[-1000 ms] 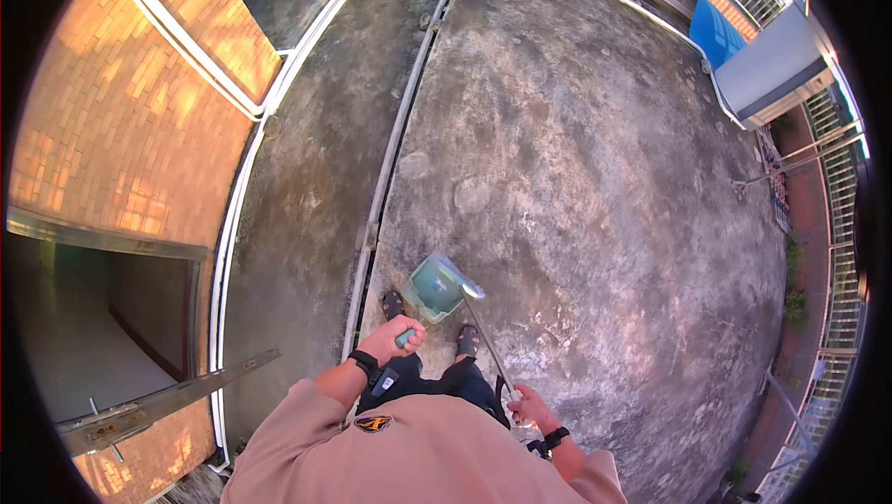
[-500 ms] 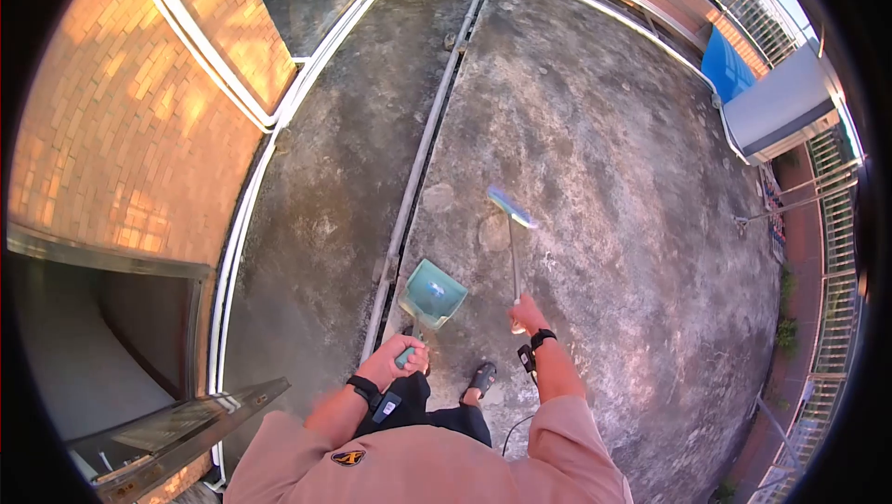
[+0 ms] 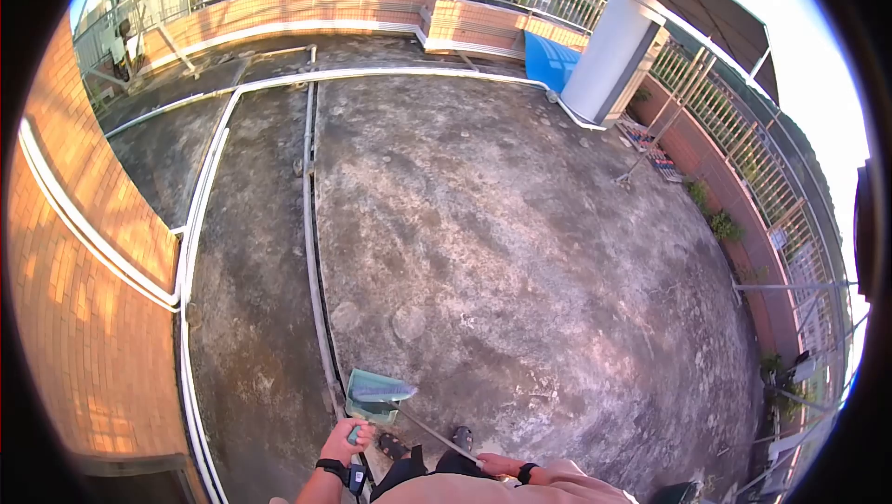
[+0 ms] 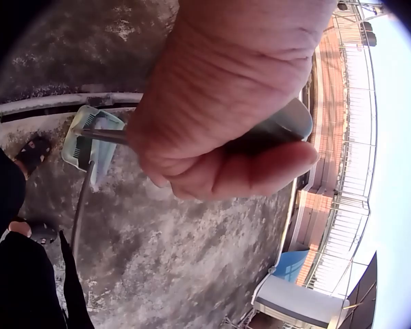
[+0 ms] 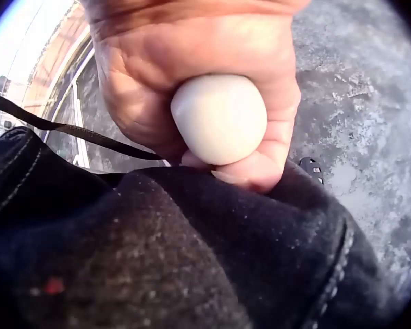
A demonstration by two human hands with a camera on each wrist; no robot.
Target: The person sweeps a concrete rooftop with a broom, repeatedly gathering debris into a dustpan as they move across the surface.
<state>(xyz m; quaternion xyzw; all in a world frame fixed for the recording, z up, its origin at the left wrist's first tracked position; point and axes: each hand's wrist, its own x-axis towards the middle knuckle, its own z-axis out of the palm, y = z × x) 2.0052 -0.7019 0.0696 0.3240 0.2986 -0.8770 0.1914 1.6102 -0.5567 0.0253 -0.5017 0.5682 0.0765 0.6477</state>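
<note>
A long-handled dustpan (image 3: 360,410), pale green, is low in front of the feet in the head view. My left hand (image 3: 342,442) grips its handle; the left wrist view shows the fingers curled round the green grip (image 4: 296,120). The broom's bluish head (image 3: 383,394) overlaps the pan in the head view. From there its thin stick (image 3: 429,429) runs back to my right hand (image 3: 499,464), held low by the body. In the right wrist view, that hand wraps the stick's rounded white end (image 5: 220,120), close over the dark trousers (image 5: 171,253).
Stained concrete floor (image 3: 520,253) stretches ahead. A pale pipe (image 3: 311,207) beside a dark gap runs along it, left of the dustpan. White pipes (image 3: 183,337) follow the brick wall (image 3: 70,290) on the left. A blue sheet (image 3: 550,60) and a grey cylinder (image 3: 604,56) stand at the back.
The broom first swung out ahead and right of the dustpan, then came back to the pan. My right hand drew back toward the body. The head view has tilted up and forward.
</note>
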